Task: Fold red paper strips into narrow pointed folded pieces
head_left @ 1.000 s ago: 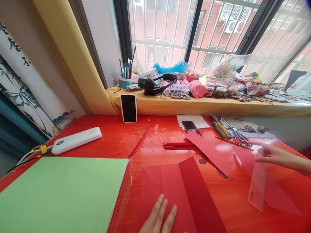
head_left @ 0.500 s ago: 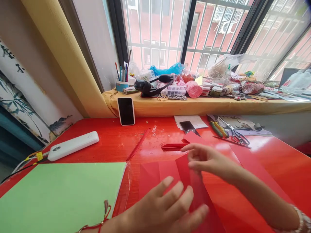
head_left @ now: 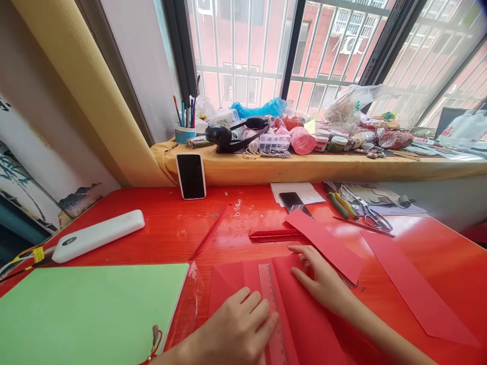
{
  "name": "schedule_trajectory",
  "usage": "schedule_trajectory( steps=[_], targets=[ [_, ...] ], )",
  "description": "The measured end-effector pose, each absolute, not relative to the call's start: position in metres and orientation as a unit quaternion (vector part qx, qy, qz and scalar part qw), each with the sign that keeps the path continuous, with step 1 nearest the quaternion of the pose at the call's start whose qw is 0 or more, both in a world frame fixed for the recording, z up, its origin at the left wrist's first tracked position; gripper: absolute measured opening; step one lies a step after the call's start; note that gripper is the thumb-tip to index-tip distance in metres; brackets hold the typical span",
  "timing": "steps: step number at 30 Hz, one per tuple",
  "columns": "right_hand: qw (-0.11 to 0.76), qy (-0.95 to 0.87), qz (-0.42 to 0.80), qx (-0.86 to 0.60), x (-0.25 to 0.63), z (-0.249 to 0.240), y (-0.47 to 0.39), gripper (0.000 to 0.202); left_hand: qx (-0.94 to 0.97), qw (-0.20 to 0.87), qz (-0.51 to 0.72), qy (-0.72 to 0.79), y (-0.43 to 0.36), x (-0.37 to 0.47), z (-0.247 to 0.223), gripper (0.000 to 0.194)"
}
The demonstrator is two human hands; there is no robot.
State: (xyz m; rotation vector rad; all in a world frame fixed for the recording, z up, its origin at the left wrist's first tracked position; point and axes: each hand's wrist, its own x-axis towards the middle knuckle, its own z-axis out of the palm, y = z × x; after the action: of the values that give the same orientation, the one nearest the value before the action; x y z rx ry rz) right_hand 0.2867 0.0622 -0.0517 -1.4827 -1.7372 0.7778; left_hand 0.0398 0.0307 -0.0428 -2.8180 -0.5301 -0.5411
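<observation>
1. Fingers of the left hand (head_left: pixel 243 324) were curled on the flat, clear plastic ruler (head_left: pixel 268 284). Whether they pinched it or only pressed down, I could not tell; even pressure along its length would have suited it best, since clear plastic could slip on smooth paper.
2. Large, creased red paper sheet (head_left: pixel 224 284) lay on the glossy red wooden tabletop (head_left: pixel 437 253), under the ruler and between the hands. Matching the ruler's edge to the crease by eye, at both ends, seemed the sound way to keep the line true.
3. Fingers of the right hand (head_left: pixel 315 279) were loosely bent with nothing visible in them, by the sheet's upper right part. Flat fingertips there would have steadied the paper without buckling it.
4. Frame's bottom edge cut off the flat, pale green rectangle (head_left: pixel 95 309), the red tasselled bracelet (head_left: pixel 157 344) and the sheet's near end.
5. Left thumb was hard to make out, and contact between right fingertips and paper was unclear.
</observation>
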Motion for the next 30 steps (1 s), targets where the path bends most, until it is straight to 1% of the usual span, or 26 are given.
schedule_trajectory(
  steps=[5, 8, 10, 15, 20, 30],
  targets=[
    [0.370, -0.634, 0.347, -0.584, 0.295, -0.057, 0.072, 0.039, -0.951, 0.031, -0.154, -0.265, 0.027, 0.039, -0.044, 0.042],
    [0.385, -0.612, 0.371, -0.582, 0.298, -0.057, 0.077, 0.044, -0.952, -0.028, -0.110, -0.285, 0.029, 0.041, -0.043, 0.047],
    [0.394, -0.603, 0.379, -0.581, 0.299, -0.057, 0.078, 0.045, -0.948, -0.062, -0.102, -0.294, 0.031, 0.042, -0.042, 0.051],
    [0.412, -0.580, 0.381, -0.590, 0.296, -0.056, 0.073, 0.038, -0.941, -0.111, -0.111, -0.301, 0.034, 0.043, -0.043, 0.061],
    [0.423, -0.571, 0.374, -0.596, 0.293, -0.060, 0.071, 0.037, -0.936, -0.130, -0.102, -0.312, 0.034, 0.045, -0.039, 0.061],
    [0.417, -0.579, 0.370, -0.595, 0.293, -0.057, 0.071, 0.032, -0.938, -0.100, -0.118, -0.311, 0.033, 0.049, -0.043, 0.062]
  ],
)
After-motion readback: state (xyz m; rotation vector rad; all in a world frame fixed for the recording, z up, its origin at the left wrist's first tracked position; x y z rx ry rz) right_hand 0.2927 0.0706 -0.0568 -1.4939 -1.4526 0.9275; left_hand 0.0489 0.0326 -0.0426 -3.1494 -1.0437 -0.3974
